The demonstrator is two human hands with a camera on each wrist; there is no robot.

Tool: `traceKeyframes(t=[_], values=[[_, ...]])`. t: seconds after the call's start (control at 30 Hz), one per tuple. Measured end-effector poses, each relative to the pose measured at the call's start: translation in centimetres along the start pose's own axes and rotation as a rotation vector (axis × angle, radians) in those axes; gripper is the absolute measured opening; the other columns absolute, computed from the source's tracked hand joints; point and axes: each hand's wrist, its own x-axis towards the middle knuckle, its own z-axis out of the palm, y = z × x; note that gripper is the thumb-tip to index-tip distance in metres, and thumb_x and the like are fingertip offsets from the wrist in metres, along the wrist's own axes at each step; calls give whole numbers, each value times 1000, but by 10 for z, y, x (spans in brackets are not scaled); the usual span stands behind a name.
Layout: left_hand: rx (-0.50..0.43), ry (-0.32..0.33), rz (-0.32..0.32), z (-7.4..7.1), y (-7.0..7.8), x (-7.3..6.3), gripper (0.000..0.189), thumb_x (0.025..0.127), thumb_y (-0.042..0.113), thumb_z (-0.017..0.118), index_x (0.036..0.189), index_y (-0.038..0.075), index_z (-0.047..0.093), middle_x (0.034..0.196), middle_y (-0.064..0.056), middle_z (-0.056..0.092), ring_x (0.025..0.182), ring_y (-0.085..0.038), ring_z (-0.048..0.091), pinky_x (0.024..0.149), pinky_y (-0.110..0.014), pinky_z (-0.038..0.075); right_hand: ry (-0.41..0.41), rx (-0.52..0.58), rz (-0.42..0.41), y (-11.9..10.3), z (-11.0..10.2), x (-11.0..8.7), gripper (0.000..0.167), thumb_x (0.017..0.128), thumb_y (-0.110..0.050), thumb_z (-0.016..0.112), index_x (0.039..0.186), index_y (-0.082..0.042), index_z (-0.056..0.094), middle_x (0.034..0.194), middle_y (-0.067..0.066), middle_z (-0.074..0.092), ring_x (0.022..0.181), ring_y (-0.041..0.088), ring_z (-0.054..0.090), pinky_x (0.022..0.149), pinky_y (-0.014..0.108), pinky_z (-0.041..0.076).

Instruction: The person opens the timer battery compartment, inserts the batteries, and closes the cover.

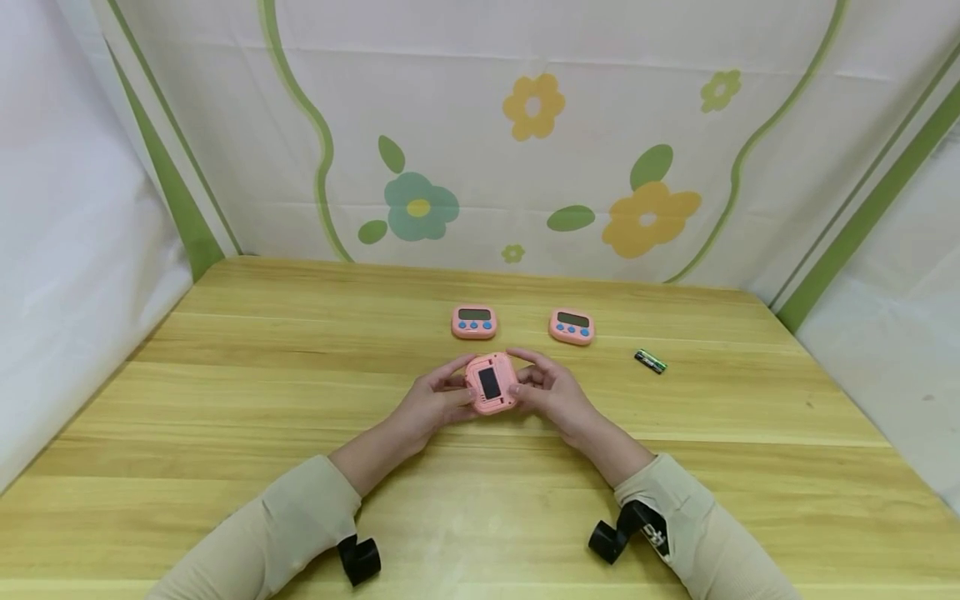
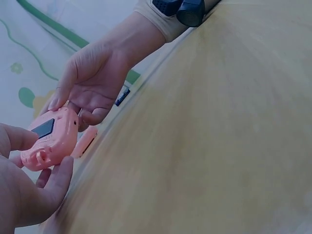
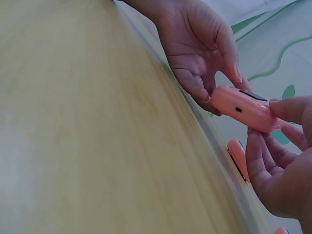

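A pink digital timer (image 1: 491, 383) is held just above the table with its back turned up, showing a dark rectangular patch (image 2: 44, 128). My left hand (image 1: 431, 405) grips its left side, thumb on the back. On the opposite side my right hand (image 1: 557, 398) pinches the edge between thumb and fingers. The right wrist view shows a small dark slot in the timer's side (image 3: 239, 109). Its front faces down and is hidden.
Two more pink timers (image 1: 474, 322) (image 1: 572, 327) lie behind the hands, screens and blue buttons up. To the right are small green-and-black batteries (image 1: 650, 361). A flowered curtain (image 1: 480, 167) hangs along the back edge of the wooden table (image 1: 225, 400).
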Motion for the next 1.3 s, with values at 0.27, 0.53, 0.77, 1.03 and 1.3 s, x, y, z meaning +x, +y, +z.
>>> traceKeyframes(t=[0.27, 0.53, 0.77, 1.03, 1.3], values=[[90, 9, 48, 2, 1, -2, 53, 79, 1, 58, 129, 10, 41, 112, -17, 49, 92, -24, 52, 78, -35, 47, 51, -104, -145, 2, -2, 1, 51, 78, 0, 61, 125, 0, 42, 99, 15, 56, 84, 19, 52, 69, 23, 46], [-7, 16, 40, 6, 0, -5, 55, 81, 13, 60, 129, 1, 36, 115, -20, 48, 93, -28, 54, 81, -35, 46, 1, -226, -221, 1, 1, 0, 61, 76, -3, 64, 131, -11, 38, 101, 11, 59, 86, 21, 50, 68, 26, 44], [-91, -6, 24, 4, 0, -6, 54, 84, 18, 57, 127, -6, 36, 112, -20, 48, 93, -26, 54, 82, -36, 44, -46, -288, -241, 1, 5, -1, 63, 76, -4, 64, 131, -16, 37, 110, 12, 56, 94, 28, 46, 70, 31, 43], [-197, -85, 32, 1, 2, -6, 52, 85, 4, 52, 130, -7, 30, 125, -22, 36, 103, -26, 49, 85, -34, 42, -59, -277, -128, 2, 4, -1, 69, 75, -11, 67, 133, -8, 31, 122, 18, 43, 104, 29, 43, 85, 37, 41], [-197, -126, 25, 1, 2, -5, 58, 82, -12, 45, 134, -6, 18, 134, -23, 24, 117, -28, 33, 87, -28, 40, -81, -142, -32, 5, 4, 0, 71, 75, -3, 66, 133, 2, 26, 127, 16, 34, 103, 25, 47, 82, 29, 44]])
